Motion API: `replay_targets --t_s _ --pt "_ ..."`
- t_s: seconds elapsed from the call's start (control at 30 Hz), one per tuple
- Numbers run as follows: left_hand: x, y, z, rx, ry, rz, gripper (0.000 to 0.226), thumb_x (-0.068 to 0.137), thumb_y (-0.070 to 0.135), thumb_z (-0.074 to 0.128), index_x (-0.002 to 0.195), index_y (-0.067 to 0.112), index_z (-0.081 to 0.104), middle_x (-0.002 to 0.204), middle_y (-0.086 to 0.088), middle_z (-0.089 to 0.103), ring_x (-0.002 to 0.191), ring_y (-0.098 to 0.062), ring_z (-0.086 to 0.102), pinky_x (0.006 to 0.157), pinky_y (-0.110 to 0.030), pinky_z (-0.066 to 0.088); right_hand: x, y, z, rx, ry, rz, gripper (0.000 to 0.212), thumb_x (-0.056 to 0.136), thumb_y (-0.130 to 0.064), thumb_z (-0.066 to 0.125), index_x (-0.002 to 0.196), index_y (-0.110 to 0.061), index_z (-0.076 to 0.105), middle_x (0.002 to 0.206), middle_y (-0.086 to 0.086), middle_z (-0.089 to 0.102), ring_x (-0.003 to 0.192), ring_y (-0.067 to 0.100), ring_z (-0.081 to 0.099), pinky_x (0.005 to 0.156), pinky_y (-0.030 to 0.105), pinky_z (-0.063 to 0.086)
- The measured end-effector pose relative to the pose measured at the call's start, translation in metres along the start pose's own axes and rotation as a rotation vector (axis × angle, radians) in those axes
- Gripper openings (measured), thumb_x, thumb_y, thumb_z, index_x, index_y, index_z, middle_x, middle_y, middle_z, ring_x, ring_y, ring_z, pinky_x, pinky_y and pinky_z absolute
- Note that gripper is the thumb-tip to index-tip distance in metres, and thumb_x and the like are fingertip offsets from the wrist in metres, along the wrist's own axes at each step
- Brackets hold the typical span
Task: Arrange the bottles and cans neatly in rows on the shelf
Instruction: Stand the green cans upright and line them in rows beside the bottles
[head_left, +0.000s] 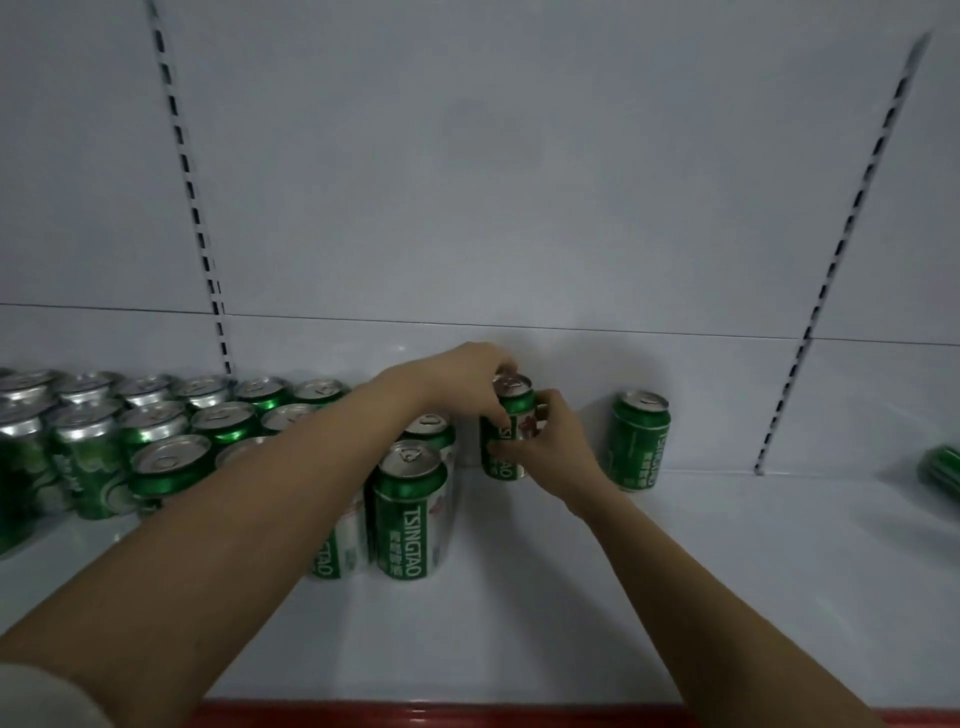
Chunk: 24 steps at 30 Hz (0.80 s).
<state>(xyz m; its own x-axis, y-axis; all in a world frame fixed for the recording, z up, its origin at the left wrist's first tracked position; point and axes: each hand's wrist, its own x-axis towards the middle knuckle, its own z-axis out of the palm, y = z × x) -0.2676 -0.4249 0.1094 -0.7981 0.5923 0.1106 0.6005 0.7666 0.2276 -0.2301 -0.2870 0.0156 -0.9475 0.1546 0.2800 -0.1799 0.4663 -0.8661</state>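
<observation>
You hold 1 green aluminium beer can with a silver pull-tab top (508, 431) upright at the back of the white metal shelf (675, 571), close to the white back panel (467, 182). Your left hand (462, 379) comes over the top, fingers curled round the rim. Your right hand (545, 447) grips the side, fingers wrapped round the body; it covers much of the label. Whether the base touches the shelf cannot be told.

Just left of it stands a front can lettered TSINGTAO (408, 514), upright, with another can (431, 428) behind it. Your left forearm hides part of the neighbouring cans, including 1 partly covered can (337, 551) at its left. Further left, a block of matching green cans (104, 431) stands in rows, cut off by the frame edge.

To the right, a lone upright green can (640, 441) stands apart near the back panel. At the far right edge, a tilted or lying green can (943, 473) is cut off.

Two slotted uprights (192, 208) run down the back panel. A red front strip (415, 714) edges the shelf. Lighting is dim.
</observation>
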Motion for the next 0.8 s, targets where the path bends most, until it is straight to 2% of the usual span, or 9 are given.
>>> replay_targets --t_s 0.13,0.2,0.3,0.4,0.53,0.63,0.73,0.8 --pt "0.02 -0.011 0.009 0.17 -0.078 -0.089 0.05 0.071 0.03 0.085 0.113 0.015 0.061 0.109 -0.005 0.063 0.097 -0.023 0.06 0.085 -0.039 0.053 0.028 0.02 0.019 -0.018 -0.082 0.018 0.065 0.067 -0.015 0.09 0.116 -0.013 0.048 0.113 0.005 0.063 0.102 0.024 0.064 0.088 0.046 0.057" --pt "0.024 -0.012 0.01 0.223 -0.099 -0.103 0.054 0.071 0.03 0.085 0.117 0.016 0.06 0.113 -0.004 0.06 0.1 -0.023 0.059 0.088 -0.041 0.053 0.032 0.029 0.024 0.023 -0.097 0.001 0.061 0.067 -0.017 0.09 0.111 -0.017 0.047 0.107 -0.001 0.063 0.099 0.021 0.064 0.085 0.044 0.057" --pt "0.022 -0.011 0.012 0.28 -0.09 -0.101 0.058 0.075 0.029 0.083 0.127 0.018 0.059 0.124 -0.006 0.047 0.102 -0.025 0.056 0.091 -0.041 0.051 0.028 0.04 0.031 0.102 -0.082 -0.042 0.055 0.072 -0.019 0.087 0.109 -0.023 0.047 0.101 -0.01 0.062 0.091 0.012 0.064 0.076 0.028 0.054" --pt "0.017 -0.01 0.016 0.339 -0.036 -0.072 0.058 0.077 0.03 0.08 0.13 0.021 0.058 0.121 -0.004 0.041 0.107 -0.023 0.05 0.091 -0.038 0.048 0.027 0.048 0.036 0.092 -0.041 -0.105 0.06 0.071 -0.025 0.087 0.115 -0.027 0.046 0.113 -0.002 0.06 0.1 0.014 0.063 0.085 0.036 0.056" --pt "0.01 -0.001 0.017 0.401 0.013 -0.092 0.066 0.084 0.035 0.073 0.142 0.021 0.046 0.133 -0.004 0.046 0.119 -0.023 0.043 0.095 -0.038 0.045 0.028 0.042 0.032 0.131 -0.107 -0.077 0.069 0.073 -0.016 0.087 0.122 -0.023 0.038 0.125 0.003 0.056 0.103 0.013 0.064 0.089 0.039 0.058" --pt "-0.002 0.018 0.01 0.217 0.12 -0.087 0.065 0.092 0.043 0.062 0.149 0.023 0.038 0.138 -0.002 0.046 0.126 -0.021 0.038 0.103 -0.038 0.04 0.03 0.033 0.025 0.051 -0.139 -0.089 0.07 0.074 -0.013 0.085 0.123 -0.02 0.037 0.127 0.006 0.049 0.108 0.02 0.06 0.091 0.04 0.055" --pt "-0.018 0.034 0.01 0.005 0.259 -0.06 0.053 0.096 0.044 0.057 0.144 0.026 0.045 0.129 0.004 0.054 0.122 -0.014 0.041 0.102 -0.034 0.038 0.029 0.021 0.015 -0.049 -0.066 -0.11 0.055 0.081 -0.009 0.077 0.123 -0.017 0.043 0.12 0.003 0.049 0.1 0.016 0.055 0.074 0.02 0.048" --pt "-0.025 0.038 0.013 -0.07 0.346 -0.044 0.042 0.097 0.041 0.056 0.136 0.027 0.053 0.119 0.008 0.057 0.115 -0.011 0.046 0.097 -0.03 0.04 0.025 0.014 0.005 -0.07 -0.004 -0.115 0.048 0.085 -0.015 0.075 0.125 -0.016 0.048 0.117 0.001 0.054 0.099 0.014 0.057 0.074 0.022 0.047"
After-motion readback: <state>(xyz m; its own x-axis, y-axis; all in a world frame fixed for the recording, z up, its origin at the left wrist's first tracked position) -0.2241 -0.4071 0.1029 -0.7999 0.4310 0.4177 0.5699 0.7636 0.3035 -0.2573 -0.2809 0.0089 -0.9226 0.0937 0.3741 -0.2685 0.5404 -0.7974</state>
